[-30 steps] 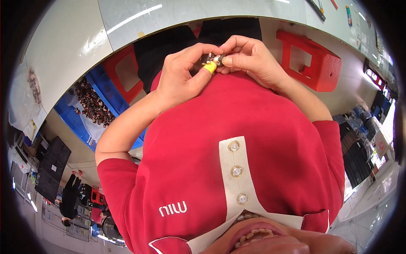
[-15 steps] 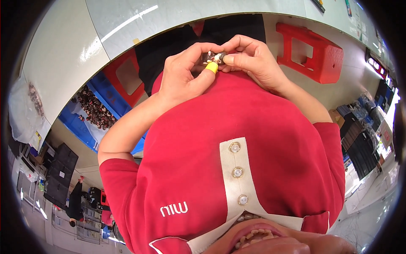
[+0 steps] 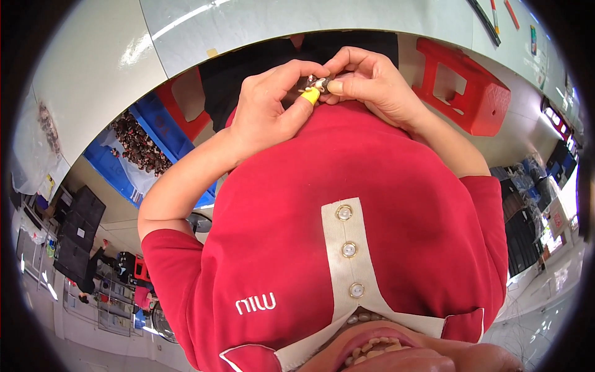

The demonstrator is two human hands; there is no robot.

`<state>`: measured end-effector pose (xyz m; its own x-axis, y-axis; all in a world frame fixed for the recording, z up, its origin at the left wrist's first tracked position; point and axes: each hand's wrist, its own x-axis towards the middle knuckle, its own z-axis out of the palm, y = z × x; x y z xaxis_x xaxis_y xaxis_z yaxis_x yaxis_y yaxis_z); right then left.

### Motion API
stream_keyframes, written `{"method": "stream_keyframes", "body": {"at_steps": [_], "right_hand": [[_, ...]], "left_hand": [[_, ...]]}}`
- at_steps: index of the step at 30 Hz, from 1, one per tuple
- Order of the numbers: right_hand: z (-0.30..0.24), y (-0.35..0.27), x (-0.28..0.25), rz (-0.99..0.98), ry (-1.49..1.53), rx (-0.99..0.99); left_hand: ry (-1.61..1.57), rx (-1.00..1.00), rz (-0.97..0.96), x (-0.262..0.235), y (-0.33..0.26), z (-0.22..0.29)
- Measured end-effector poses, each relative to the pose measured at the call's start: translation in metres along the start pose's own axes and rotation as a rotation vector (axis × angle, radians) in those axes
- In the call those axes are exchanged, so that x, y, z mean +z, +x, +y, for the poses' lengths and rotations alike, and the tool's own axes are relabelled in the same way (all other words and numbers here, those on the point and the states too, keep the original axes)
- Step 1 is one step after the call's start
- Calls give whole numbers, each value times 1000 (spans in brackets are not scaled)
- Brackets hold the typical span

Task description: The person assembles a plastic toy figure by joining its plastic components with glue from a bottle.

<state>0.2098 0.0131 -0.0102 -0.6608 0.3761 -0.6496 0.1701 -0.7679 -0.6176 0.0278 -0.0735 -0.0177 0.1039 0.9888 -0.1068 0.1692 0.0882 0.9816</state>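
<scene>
Close in front of my red shirt, both hands meet around a small dark-brown and white molded piece [image 3: 320, 83], perhaps a little figurine. My left hand [image 3: 269, 102] pinches it from the left, with a yellow finger cover [image 3: 310, 95] on the thumb pressed against its lower side. From the right, my right hand [image 3: 381, 87] grips it between thumb and curled fingers. Fingers hide much of the piece, so its full shape cannot be made out.
A pale worktable [image 3: 322, 15] curves across the far side. Left of me, a blue bin [image 3: 164, 127] holds many small dark pieces [image 3: 141, 146]. Red stools [image 3: 486, 102] stand on both sides. A clear plastic bag [image 3: 28, 152] lies far left; a long dark tool [image 3: 483, 22] lies far right.
The view has shifted slightly, bringing more of the dark tool and red sticks at the far right into sight. Both hands keep nearly the same hold on the piece.
</scene>
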Motion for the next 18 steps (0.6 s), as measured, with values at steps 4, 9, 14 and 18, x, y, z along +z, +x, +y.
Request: {"method": "stream_keyframes", "body": {"at_steps": [4,9,14,18], "right_hand": [[-18,-2,-2,-118,-14,-96],[-43,16,-7,-76,-63,-164],[-63,28,-9,-46,-131,-159],[-80,36,2,31,-133,-160]], "left_hand": [[124,154,17,-14,12,18],[108,107,7,-29,40,20],[-32,59,-5,-40,60,18],[-96,45,-7,-47,71,10]]}}
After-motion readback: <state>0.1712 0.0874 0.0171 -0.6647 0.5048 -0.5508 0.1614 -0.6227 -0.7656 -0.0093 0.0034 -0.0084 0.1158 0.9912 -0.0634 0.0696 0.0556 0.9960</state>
